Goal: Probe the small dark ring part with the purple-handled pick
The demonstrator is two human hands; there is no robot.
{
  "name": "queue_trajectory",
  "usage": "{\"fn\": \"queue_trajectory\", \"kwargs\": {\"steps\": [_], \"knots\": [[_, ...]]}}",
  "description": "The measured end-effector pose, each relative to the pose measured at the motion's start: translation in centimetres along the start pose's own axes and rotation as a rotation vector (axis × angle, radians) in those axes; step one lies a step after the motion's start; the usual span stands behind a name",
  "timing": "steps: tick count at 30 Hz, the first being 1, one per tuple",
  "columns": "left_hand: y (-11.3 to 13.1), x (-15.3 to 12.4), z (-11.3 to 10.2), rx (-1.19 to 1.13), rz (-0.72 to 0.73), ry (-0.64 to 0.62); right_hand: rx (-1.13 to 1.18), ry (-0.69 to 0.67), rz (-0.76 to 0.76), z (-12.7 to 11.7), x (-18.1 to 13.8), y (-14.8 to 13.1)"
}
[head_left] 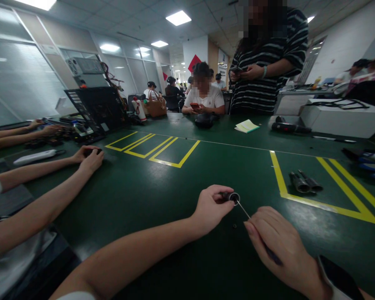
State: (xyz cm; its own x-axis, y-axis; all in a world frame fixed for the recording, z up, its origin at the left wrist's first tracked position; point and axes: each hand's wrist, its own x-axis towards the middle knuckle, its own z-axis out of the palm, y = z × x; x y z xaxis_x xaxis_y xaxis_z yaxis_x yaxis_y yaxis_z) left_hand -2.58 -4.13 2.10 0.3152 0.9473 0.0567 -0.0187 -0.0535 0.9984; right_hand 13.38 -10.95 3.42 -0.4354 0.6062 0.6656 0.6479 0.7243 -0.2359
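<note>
My left hand (211,210) is closed around a small dark cylindrical metal part (234,197), its round open end turned toward me. In my right hand (276,243) is a screwdriver (244,209), the dark handle mostly hidden under my palm. Its thin shaft reaches into the open end of the cylinder; the tip is out of sight inside. A tiny dark piece (234,226) lies on the green table (162,196) just below the cylinder. Off to the right, a few similar dark metal cylinders (303,183) lie inside a yellow-taped area.
Yellow tape (165,163) marks boxes on the table. At left, a co-worker's hands (92,158) hold something dark near a white power strip (34,156). A white box (343,118) and a notepad (246,126) sit toward the back. Two people with phones are across the table.
</note>
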Motion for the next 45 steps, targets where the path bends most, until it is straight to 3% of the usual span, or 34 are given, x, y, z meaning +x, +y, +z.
{"fn": "queue_trajectory", "kwargs": {"steps": [13,33,45], "knots": [[-0.4,0.4,0.1,-0.003,-0.049,0.072,0.035,-0.019,-0.019,0.2,-0.3,-0.5],[0.0,0.2,0.1,0.0,-0.032,0.041,0.055,-0.032,-0.024,0.3,-0.3,-0.4],[-1.2,0.5,-0.1,-0.02,0.001,0.018,0.019,-0.017,-0.03,0.3,-0.2,-0.2]]}}
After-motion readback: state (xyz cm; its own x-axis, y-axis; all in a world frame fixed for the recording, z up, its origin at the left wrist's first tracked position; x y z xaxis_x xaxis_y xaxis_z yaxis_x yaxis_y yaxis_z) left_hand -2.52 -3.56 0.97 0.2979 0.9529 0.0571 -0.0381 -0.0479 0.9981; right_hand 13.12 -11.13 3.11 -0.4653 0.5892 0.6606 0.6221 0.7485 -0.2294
